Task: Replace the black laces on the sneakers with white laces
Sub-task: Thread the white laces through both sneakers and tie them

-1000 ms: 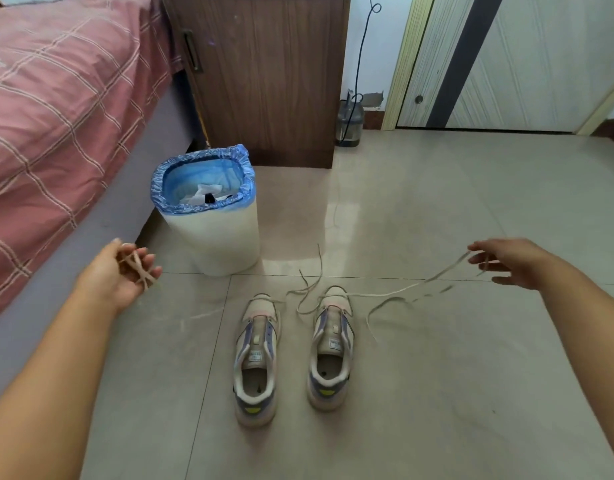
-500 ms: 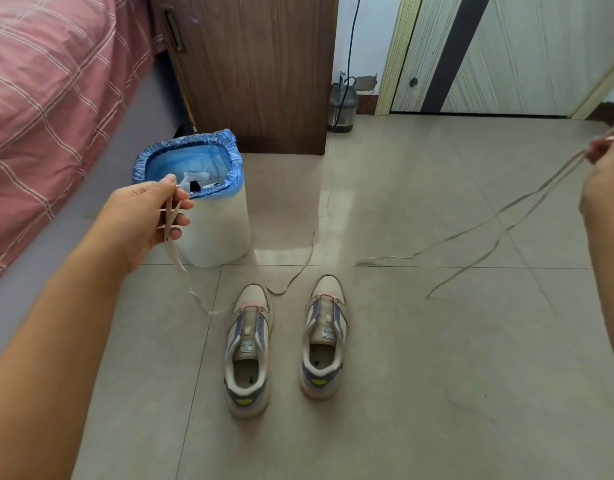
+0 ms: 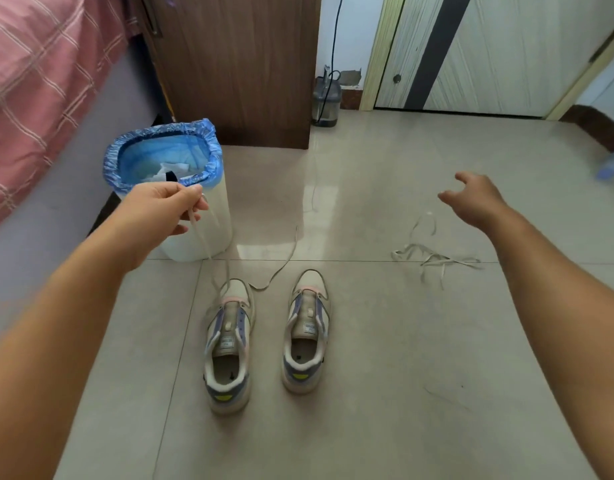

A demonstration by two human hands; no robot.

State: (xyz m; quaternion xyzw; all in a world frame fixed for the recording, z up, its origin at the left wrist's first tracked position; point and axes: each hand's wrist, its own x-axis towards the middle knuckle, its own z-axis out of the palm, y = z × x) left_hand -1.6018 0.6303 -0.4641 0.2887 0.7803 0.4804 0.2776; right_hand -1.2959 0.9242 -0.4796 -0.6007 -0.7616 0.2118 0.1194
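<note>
**Desk:** Head camera, bedroom floor. What are you holding?

**Caption:** Your left hand (image 3: pixel 160 209) pinches one white lace (image 3: pixel 208 251) between thumb and curled fingers, raised in front of the bin (image 3: pixel 194 216). The lace hangs down to the toe of the left sneaker (image 3: pixel 229 344), then trails across the floor (image 3: pixel 419 393) toward the far tiles. Whether it passes through an eyelet, you cannot tell from here.

**Desk:** And the other hand?

**Caption:** Your right hand (image 3: pixel 478 199) hovers empty, fingers loosely spread and slightly curled, palm down. The second white lace (image 3: pixel 433 258) lies in a loose heap on the floor just below and left of it, well apart from the right sneaker (image 3: pixel 307 334). Both shoes stand side by side, toes away from you, near the tile seam, with no black laces visible in them.

**Desk:** How will the laces behave?

**Caption:** Judging by the drape, they are flat, very light and limp, so they will twist and tangle easily and offer no stiffness for pushing. Take hold close to the tip, where the end is probably stiffer, for threading. Your arms reach forward, the left forearm angled in over the bin side, the right stretched outward.
</note>
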